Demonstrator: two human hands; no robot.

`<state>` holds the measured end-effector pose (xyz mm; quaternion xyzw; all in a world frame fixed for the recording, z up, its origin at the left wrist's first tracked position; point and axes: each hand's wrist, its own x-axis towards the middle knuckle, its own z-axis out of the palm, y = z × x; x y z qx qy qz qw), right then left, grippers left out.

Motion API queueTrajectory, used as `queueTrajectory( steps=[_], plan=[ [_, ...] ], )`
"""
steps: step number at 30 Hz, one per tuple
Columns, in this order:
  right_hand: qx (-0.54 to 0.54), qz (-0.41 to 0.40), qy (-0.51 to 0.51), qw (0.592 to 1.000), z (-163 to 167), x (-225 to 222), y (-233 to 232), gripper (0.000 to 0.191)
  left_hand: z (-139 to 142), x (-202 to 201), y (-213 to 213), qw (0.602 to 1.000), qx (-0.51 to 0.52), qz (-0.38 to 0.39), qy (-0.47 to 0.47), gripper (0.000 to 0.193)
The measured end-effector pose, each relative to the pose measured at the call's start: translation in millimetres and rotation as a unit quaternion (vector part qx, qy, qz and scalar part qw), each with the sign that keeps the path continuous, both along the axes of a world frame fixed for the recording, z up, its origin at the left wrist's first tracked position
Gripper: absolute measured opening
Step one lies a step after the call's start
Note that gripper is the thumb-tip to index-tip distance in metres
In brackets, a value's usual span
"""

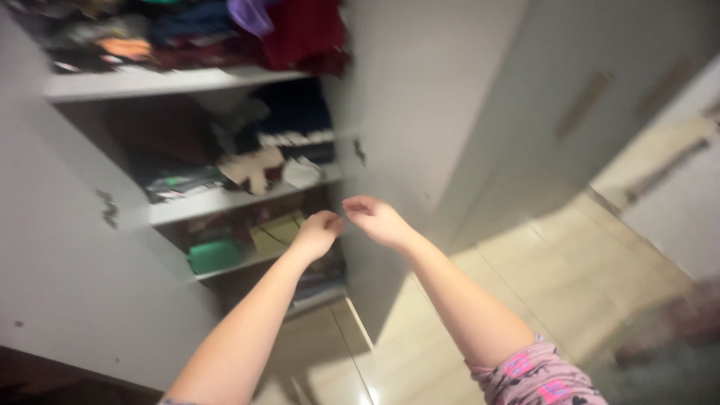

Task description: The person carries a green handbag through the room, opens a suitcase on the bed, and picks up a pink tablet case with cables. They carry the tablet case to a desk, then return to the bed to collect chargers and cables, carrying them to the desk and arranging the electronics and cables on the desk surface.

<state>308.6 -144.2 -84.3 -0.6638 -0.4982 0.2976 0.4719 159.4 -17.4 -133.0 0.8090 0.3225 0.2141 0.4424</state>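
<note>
Left hand [318, 231]: fingers curled loosely inward, holding nothing that shows; blur hides the fingertips.
Right hand [376, 217]: half open, fingers bent, thumb towards the left hand; nothing visibly held.
Hands together: nearly touching, raised in front of the open wardrobe [90, 300], level with its lower shelves.
Lower shelf [247, 262]: just behind the left hand; carries a green pouch [214, 256] and a flat yellowish item [276, 232].
Middle shelf [217, 201]: crumpled clothes, a pale piece [252, 168] at the front edge.
Top shelf [150, 81]: heaped dark red and purple garments [300, 34].
Wardrobe door [420, 112]: pale grey, standing just right of the hands.
Floor [540, 277]: light tiles, lower right.
Sleeve [536, 375]: pink patterned, on the right arm.
</note>
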Motion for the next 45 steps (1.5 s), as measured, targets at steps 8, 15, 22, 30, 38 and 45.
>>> queueTrajectory(
  steps=[8, 15, 22, 30, 38, 45],
  plan=[
    [-0.071, -0.041, -0.007, 0.997, -13, 33, -144, 0.039, -18, 39, -115, 0.971, 0.038, -0.22, 0.082, 0.033],
    [-0.093, -0.197, 0.009, 0.976, -3, 105, -265, 0.033, -7, 142, -212, 0.941, 0.05, -0.335, -0.013, 0.034],
    [-0.076, -0.361, -0.014, 0.929, 24, 161, -350, 0.029, 25, 245, -270, 0.947, 0.032, -0.32, -0.027, 0.035],
    [-0.075, -0.465, -0.05, 0.88, 62, 251, -426, 0.032, 45, 383, -322, 0.946, 0.039, -0.315, -0.059, 0.035],
    [-0.016, -0.501, -0.167, 0.849, 81, 369, -467, 0.031, 61, 535, -358, 0.94, 0.047, -0.312, -0.131, 0.034],
    [-0.024, -0.549, -0.171, 0.818, 73, 460, -488, 0.032, 58, 651, -374, 0.934, 0.044, -0.327, -0.135, 0.037]
  ],
)
